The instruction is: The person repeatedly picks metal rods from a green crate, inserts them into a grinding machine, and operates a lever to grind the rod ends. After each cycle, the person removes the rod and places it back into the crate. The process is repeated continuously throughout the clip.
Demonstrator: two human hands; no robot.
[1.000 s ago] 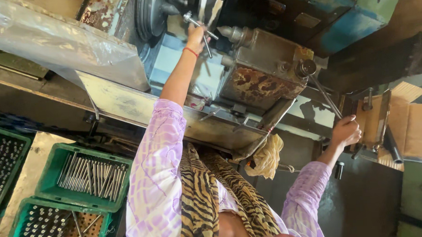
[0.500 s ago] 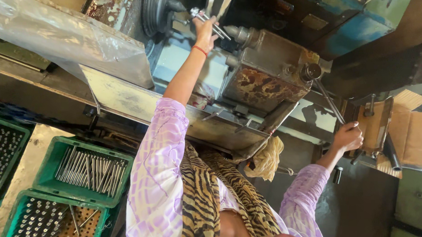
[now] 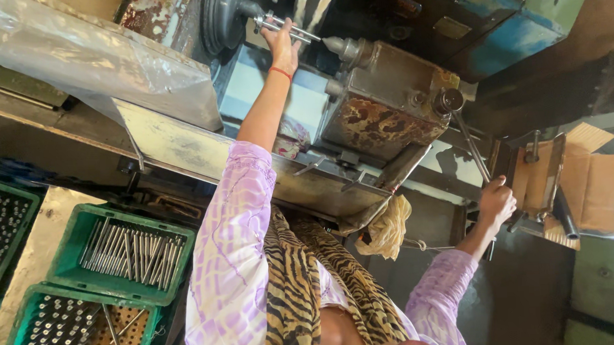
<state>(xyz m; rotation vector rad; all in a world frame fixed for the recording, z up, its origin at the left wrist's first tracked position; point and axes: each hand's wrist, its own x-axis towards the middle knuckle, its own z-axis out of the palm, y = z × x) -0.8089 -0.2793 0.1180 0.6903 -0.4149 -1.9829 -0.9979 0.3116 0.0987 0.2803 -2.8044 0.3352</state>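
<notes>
Lilac-and-white mottled print being shown on sleeves (image 3: pixel 232 263). Tan-and-black tiger stripes being shown on scarf (image 3: pixel 294 288). Red band (image 3: pixel 280 73) being worn at wrist. Green being shown on crates (image 3: pixel 123 257), filled with silvery grey metal rods (image 3: pixel 129 252). Rust-brown and cream blotches being shown on machine housing (image 3: pixel 386 112). Blue paint being shown on machine body (image 3: pixel 520 39). Pale yellow being shown on rag (image 3: pixel 387 227). Brown being shown on cardboard box (image 3: pixel 590 186). Silver being shown on lever (image 3: pixel 471 146).
</notes>
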